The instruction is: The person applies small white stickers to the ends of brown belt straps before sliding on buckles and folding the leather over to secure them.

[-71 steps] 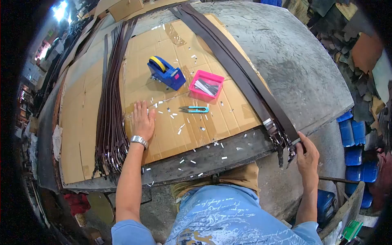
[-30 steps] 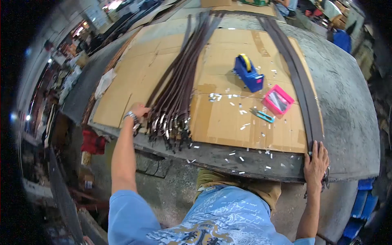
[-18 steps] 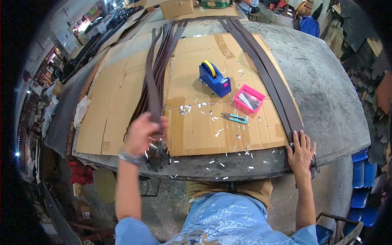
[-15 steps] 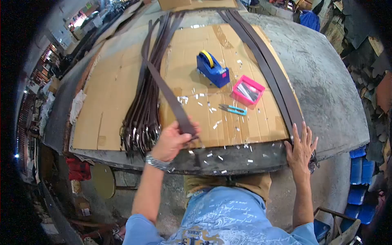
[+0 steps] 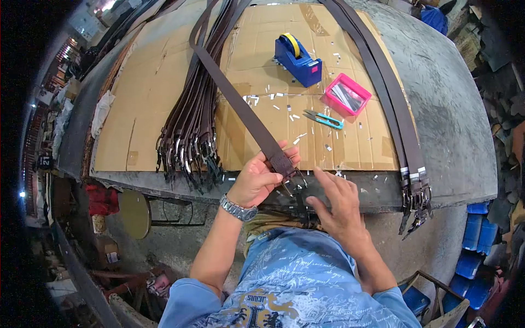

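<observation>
My left hand [image 5: 263, 177] grips a dark brown belt [image 5: 249, 120] near its buckle end, thumb on top. The metal buckle [image 5: 295, 180] hangs past my fingers, and the strap runs back up to the far left. Close to the buckle's right side is my right hand [image 5: 340, 205], fingers apart and holding nothing. Left of my hands lies a thick bundle of belts [image 5: 194, 115] with buckles over the table edge. On the right, a smaller stack of belts [image 5: 391, 98] has white tags near its buckles.
A blue tape dispenser [image 5: 299, 63] with yellow tape stands on the cardboard [image 5: 147, 109]. Near it are a pink tray [image 5: 348, 94] of strips and blue thread snips [image 5: 324, 118]. Small white tags are scattered about. Blue plastic stools [image 5: 476, 240] sit at the lower right.
My right hand has left the right-hand belt stack and moved left to beside the buckle. My left hand, holding the belt, has shifted slightly right. The view has tilted down.
</observation>
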`<action>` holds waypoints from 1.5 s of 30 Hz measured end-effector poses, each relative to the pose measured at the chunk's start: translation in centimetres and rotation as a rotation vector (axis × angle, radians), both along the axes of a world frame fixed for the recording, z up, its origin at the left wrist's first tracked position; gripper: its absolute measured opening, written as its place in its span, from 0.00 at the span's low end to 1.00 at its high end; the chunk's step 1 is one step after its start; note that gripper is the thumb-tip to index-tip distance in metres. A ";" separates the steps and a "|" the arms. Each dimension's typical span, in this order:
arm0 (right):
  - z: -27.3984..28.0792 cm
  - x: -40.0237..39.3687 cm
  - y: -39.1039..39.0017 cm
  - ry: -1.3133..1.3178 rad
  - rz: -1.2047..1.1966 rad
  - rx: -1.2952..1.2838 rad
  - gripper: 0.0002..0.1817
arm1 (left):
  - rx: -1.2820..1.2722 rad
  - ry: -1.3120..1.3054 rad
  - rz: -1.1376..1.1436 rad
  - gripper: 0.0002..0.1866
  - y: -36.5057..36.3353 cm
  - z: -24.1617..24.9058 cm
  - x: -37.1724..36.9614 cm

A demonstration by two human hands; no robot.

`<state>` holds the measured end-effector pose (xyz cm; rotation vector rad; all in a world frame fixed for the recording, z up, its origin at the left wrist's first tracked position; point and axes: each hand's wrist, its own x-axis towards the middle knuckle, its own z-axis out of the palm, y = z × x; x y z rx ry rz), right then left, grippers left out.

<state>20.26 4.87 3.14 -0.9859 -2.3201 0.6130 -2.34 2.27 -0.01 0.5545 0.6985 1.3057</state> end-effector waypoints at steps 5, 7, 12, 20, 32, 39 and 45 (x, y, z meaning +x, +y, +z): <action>-0.1 -2.9 -0.5 0.038 0.041 -0.012 0.35 | 0.009 -0.029 0.007 0.39 -0.2 -0.1 0.0; -0.4 -3.7 -0.5 0.005 0.029 -0.022 0.35 | 0.003 -0.062 0.004 0.38 -0.3 -0.4 0.0; -2.6 -3.9 0.1 0.157 0.036 -0.291 0.27 | -0.058 -0.104 -0.059 0.31 -0.3 0.1 -0.4; -3.6 -2.5 1.0 0.610 0.093 -1.216 0.15 | -0.161 0.282 0.060 0.17 -1.3 -0.4 -0.9; -4.4 -3.0 0.1 0.340 0.054 -0.978 0.14 | -0.160 0.367 0.196 0.11 -0.6 -1.6 0.0; -1.2 -0.1 3.6 0.085 0.016 -0.114 0.14 | -0.238 0.587 0.316 0.12 -0.4 -3.3 0.8; 0.3 1.3 13.5 0.124 -0.269 0.013 0.09 | -0.133 0.730 0.317 0.15 -0.6 -2.7 0.8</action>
